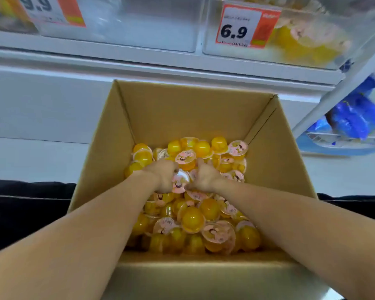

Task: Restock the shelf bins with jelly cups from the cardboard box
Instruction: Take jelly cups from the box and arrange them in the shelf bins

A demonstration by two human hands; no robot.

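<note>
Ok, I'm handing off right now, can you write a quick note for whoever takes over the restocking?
Left hand and right hand: both down in the cardboard box, fingers curled into the pile of jelly cups, gathering a scoop between them.
Box: open, below the shelf, with a heap of yellow cups on its bottom.
Bins: the bin with the 6.9 tag already holds some yellow cups; the bin with the 9.9 tag looks nearly bare, though it is blurred.
Left: lift this scoop into a bin, then repeat until the box is emptied.
</note>
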